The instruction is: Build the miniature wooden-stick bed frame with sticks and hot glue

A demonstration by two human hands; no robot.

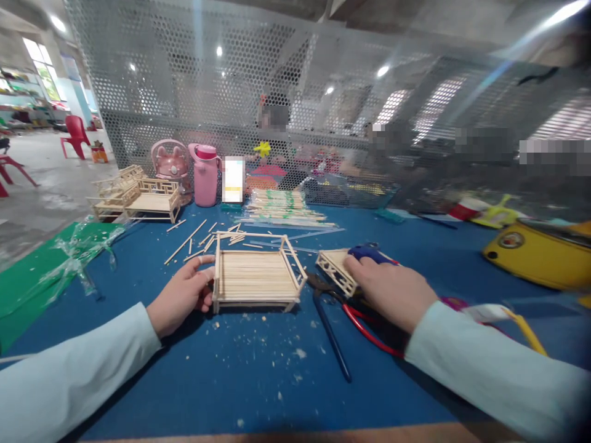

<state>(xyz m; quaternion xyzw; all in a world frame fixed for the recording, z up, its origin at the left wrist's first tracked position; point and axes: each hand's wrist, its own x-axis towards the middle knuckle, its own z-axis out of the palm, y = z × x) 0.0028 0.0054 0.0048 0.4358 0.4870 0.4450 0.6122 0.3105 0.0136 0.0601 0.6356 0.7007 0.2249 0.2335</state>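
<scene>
Left fingers (201, 280) pinch the stick frame (253, 274) at left; right fingers (362, 271) apparently grip a blue tool (369, 251).

Left fingers (205, 261) touch a stick frame (258, 274)
Right fingers (357, 269) grip a blue object (368, 252); pliers (333, 338) lie beside them.

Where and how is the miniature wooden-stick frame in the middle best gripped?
Probably by its left corner post, pinched from the left, the side where the left hand is: that post stands upright at the frame's end, whereas the slatted deck is broad and flat.
</scene>
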